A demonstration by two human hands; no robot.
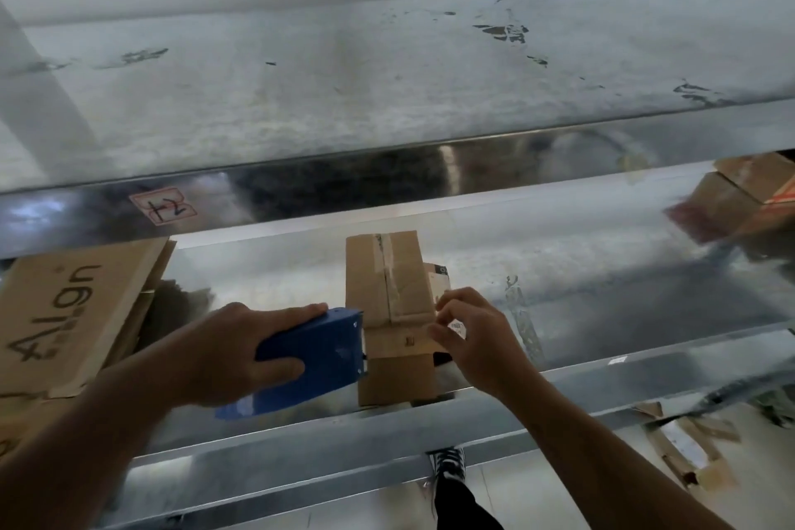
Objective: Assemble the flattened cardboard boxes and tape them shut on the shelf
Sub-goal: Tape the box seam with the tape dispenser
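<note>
The flat brown cardboard sheet at the shiny metal shelf's left end runs off the picture. The brown cardboard boxes at its far right corner are blurry. The white label in the right hand's fingers is too tiny to read.

- Label: white with a red border and a dark handwritten mark, stuck on the shiny front edge of the top shelf.
- Scuffs: dark patches scattered over the top shelf's grey surface, mostly toward the right.
- Shoe: black with white laces, on the floor, joined to a dark trouser leg.
- Scraps: torn brown pieces on the floor, lower right.
</note>
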